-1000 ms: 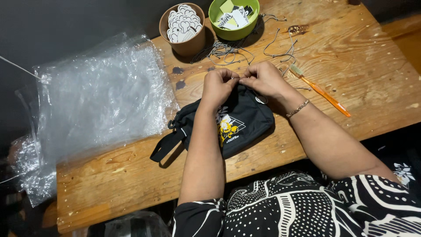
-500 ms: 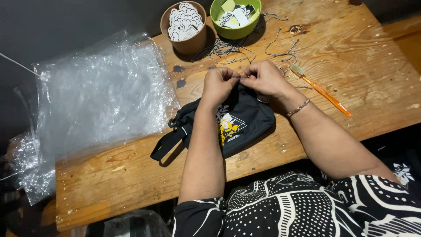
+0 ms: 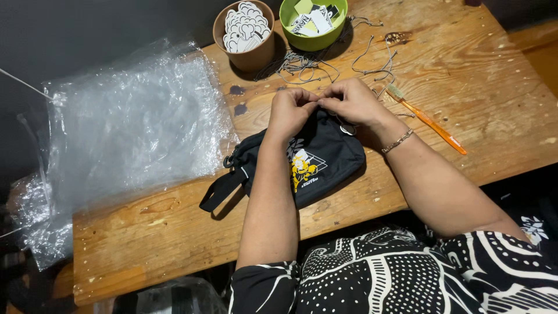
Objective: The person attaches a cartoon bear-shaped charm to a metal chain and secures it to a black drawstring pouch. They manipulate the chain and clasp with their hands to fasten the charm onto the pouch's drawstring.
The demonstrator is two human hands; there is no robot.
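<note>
Hardly anything has shifted since a second ago: both hands stay bunched at the far edge of the black pouch bag (image 3: 317,160), which lies where it did on the wooden table (image 3: 500,75), its strap trailing toward the clear plastic sheet (image 3: 128,122). The left hand (image 3: 290,110) and right hand (image 3: 351,102) meet fingertip to fingertip, fingers curled closed and pinching something small at the bag's top edge; what exactly sits between them I cannot tell, though a small round metal piece shows just under the right hand. By my reading, the step in hand is fastening or threading a small fitting at the bag's top, and the next move seems to call for a steady pinch and a short, fine pull rather than any wide reach. Beyond the bag lie loose ball chains (image 3: 302,61), a brown cup of white cutouts (image 3: 245,29) and a green bowl of paper tags (image 3: 314,20); an orange toothbrush (image 3: 427,119) rests right of the bag. Open tabletop lies on the near-left and right of the bag, while its near side sits close to the table's edge.
</note>
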